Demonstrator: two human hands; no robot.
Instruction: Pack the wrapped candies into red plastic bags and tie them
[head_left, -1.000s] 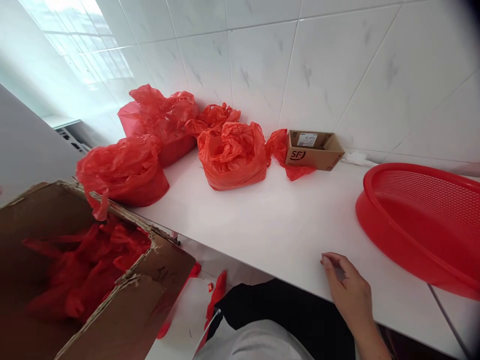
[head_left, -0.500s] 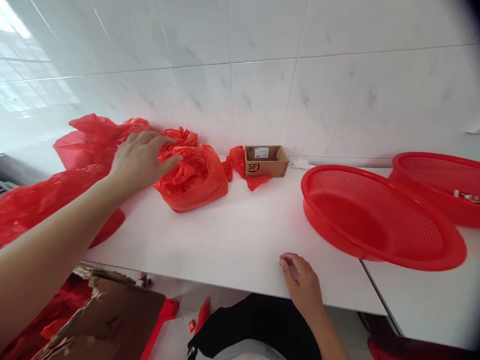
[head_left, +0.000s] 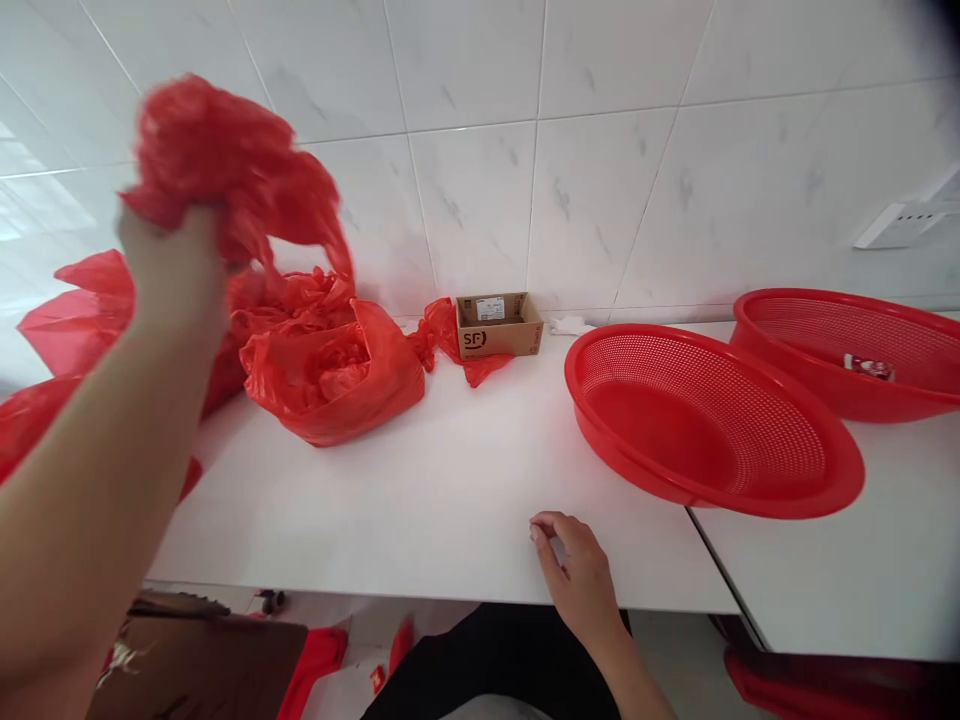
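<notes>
My left hand (head_left: 176, 275) is raised at the upper left, closed on a crumpled red plastic bag (head_left: 225, 165) lifted above the counter; both are blurred by motion. Below it a filled red plastic bag (head_left: 337, 375) sits on the white counter (head_left: 420, 500). More red bags (head_left: 67, 310) lie further left against the wall. My right hand (head_left: 574, 570) rests on the counter's front edge with its fingers curled in loosely and nothing visible in them.
A small brown cardboard box (head_left: 497, 325) stands by the tiled wall. A large red mesh basket (head_left: 705, 420) lies tilted at the right, with a second red basket (head_left: 847, 350) behind it. Below the counter at the left is a cardboard box (head_left: 202, 665).
My left hand reached to the pile of bags, closed on a red bag and lifted it up. The view swung to the right. My right hand stayed at the counter edge.
</notes>
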